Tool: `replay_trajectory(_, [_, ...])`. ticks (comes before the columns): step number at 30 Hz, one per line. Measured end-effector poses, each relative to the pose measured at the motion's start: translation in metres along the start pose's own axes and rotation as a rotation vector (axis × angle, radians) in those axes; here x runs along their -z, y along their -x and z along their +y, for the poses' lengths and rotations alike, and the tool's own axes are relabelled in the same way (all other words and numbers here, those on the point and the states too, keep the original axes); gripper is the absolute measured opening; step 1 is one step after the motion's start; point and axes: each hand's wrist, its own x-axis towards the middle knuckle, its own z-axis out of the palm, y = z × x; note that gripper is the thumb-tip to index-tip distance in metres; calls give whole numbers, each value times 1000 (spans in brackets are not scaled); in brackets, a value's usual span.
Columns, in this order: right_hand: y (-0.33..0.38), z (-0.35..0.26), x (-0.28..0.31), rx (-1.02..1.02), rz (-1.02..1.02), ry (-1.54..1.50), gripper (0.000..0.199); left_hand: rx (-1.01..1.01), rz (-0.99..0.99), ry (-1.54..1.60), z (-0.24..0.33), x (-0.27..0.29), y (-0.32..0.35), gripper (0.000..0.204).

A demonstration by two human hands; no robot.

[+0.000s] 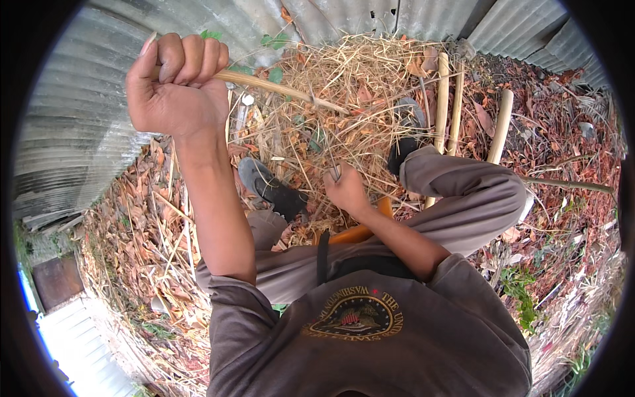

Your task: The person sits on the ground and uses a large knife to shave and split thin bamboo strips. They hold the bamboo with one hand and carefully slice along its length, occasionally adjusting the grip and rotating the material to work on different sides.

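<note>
My left hand (177, 92) is raised at the upper left. Its fingers are wrapped round one end of a pale peeled wooden stick (264, 84), which slants down to the right over a heap of shavings (360, 73). Lower, between my knees, my right hand (347, 192) is closed on a thin grey tool (335, 165), whose narrow part points up toward the stick. The tool's kind is unclear, as the fist hides most of it. A gap shows between my right hand and the stick.
Several peeled sticks (442, 99) lie right of the heap, one (501, 126) standing apart. My shoes (271, 188) flank the shavings. Something orange (352, 235) shows beneath my legs. Corrugated metal sheets (79, 112) wall the left and far sides. Dry leaves (155, 198) cover the ground.
</note>
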Motion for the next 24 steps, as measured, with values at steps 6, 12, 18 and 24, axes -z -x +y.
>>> replay_trajectory(6, [-3,10,-22,206,-95,-214,18,-65,403,-185,-11,-9,-14,34])
replay_trajectory(12, [-31,13,-48,-71,51,-65,11,-100,755,-327,-20,-3,-44,30])
replay_trajectory(18, [-31,-7,-81,384,-31,-249,21,-76,821,-341,-28,16,-59,28])
replay_trajectory(24, [-55,14,-60,-31,41,5,19,-58,887,-319,-31,19,-59,27])
